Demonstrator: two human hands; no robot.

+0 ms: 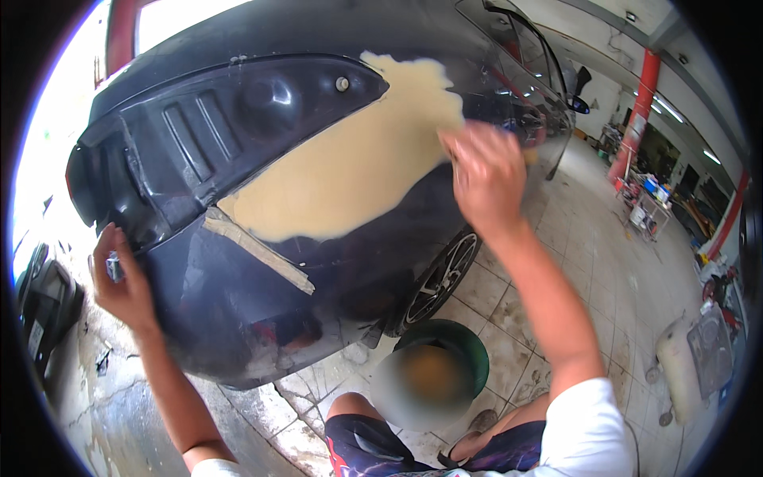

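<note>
A large beige patch of body filler (334,171) covers part of the dark car body panel (262,326) below the bare lamp recess (199,135). At the patch's right end is my right hand (485,171), its fingers closed and smeared by motion. Whatever lies in its grip is too hidden to name. My left hand (119,278) rests against the panel's left edge, under the recess, fingers stretched and thumb apart. A small shiny piece shows between them; I cannot tell whether it is touched. A strip of masking tape (262,253) sticks below the patch's lower left corner.
A dark green bucket (477,354) stands on the tiled floor (517,318) by the wheel (441,282), with a blurred round shape in front. A black car part (52,306) lies far left. At right are a red pillar (636,119), a loaded cart (648,211) and a beige tank (675,362).
</note>
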